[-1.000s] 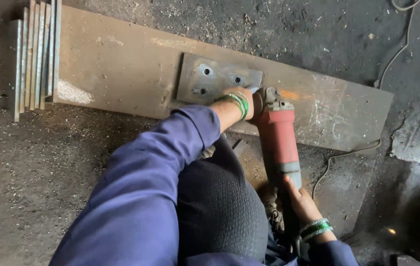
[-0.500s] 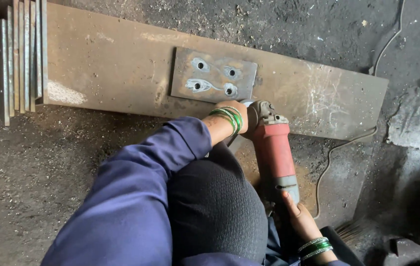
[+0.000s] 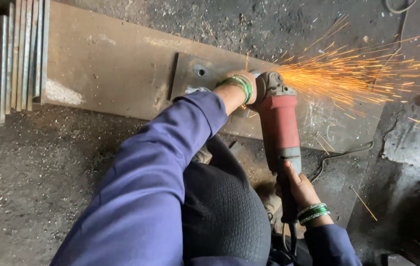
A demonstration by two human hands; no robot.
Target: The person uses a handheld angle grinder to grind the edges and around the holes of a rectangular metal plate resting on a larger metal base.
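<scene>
We've got the grinder (image 3: 279,123) clamped in both hands, left hand (image 3: 249,83) at its head, right hand (image 3: 298,187) on the tail, long axis 12-to-6, biting the small drilled plate (image 3: 195,74) at 12, sparks (image 3: 357,69) to 3.

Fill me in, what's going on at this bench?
A person is running a red angle grinder on a small drilled steel plate lying on a long steel slab. The left hand grips near the head, the right hand holds the rear handle. Sparks spray rightward. Steel strips are stacked at left.
</scene>
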